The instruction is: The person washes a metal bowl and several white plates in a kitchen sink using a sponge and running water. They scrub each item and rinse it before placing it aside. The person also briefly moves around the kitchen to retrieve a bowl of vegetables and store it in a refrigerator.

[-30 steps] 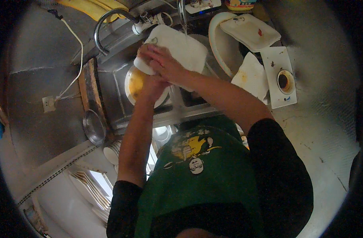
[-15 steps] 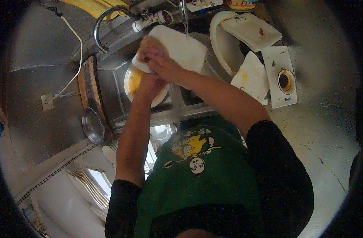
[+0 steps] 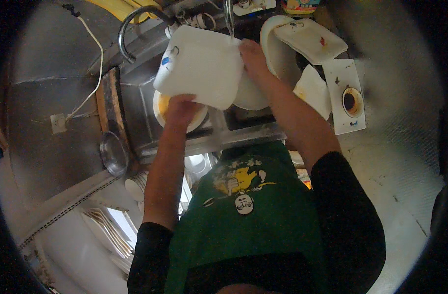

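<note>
A white, square-sided plate (image 3: 202, 66) with a small blue mark near its left edge is held tilted over the sink, under the tap (image 3: 228, 14). My left hand (image 3: 182, 109) grips its lower edge, the thumb on the face and the other fingers hidden beneath. Closed at the plate's right edge, beside the running water, is my right hand (image 3: 253, 55); its fingertips are partly hidden. Below the plate, a round bowl (image 3: 203, 119) with yellow-orange contents sits in the sink. Behind my right wrist lies another white round dish (image 3: 253, 95).
To the right lie a large oval plate (image 3: 270, 46), a soiled square plate (image 3: 312, 39), a stained white plate (image 3: 313, 90) and a rectangular dish with a brown-stained round well (image 3: 352, 100). A second curved tap (image 3: 121, 41) and a metal bowl (image 3: 114, 154) are at left.
My hands have parted: the right moved from the plate's left side to its right edge. The plate has shifted left and turned, showing its blue mark.
</note>
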Available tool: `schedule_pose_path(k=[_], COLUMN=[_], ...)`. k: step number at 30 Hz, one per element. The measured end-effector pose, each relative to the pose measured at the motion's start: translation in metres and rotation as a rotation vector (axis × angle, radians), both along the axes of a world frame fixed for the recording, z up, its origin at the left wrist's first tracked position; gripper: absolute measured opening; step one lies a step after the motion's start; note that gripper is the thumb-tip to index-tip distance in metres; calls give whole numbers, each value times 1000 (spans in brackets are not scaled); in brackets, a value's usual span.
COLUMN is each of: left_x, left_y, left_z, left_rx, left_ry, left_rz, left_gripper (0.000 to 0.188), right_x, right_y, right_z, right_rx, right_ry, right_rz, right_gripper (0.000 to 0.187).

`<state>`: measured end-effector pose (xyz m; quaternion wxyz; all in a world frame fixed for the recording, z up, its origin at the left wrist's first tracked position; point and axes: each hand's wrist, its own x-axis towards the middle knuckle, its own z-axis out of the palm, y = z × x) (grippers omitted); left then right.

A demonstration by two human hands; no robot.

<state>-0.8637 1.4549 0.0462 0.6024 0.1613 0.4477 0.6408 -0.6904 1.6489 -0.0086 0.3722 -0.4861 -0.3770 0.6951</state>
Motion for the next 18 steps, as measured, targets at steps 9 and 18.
schedule_pose_path(k=[9,18], left_x=[29,31], left_y=[46,111], left_z=[-43,-105], left_rx=[-97,-293], left_ry=[-399,-220], left_rz=[101,135], left_gripper=[41,34], right_x=[33,101], right_y=[-98,-92], right_z=[22,43], right_rx=[-173,316], right_ry=[162,-404], right_rz=[30,-152], right_gripper=[37,25])
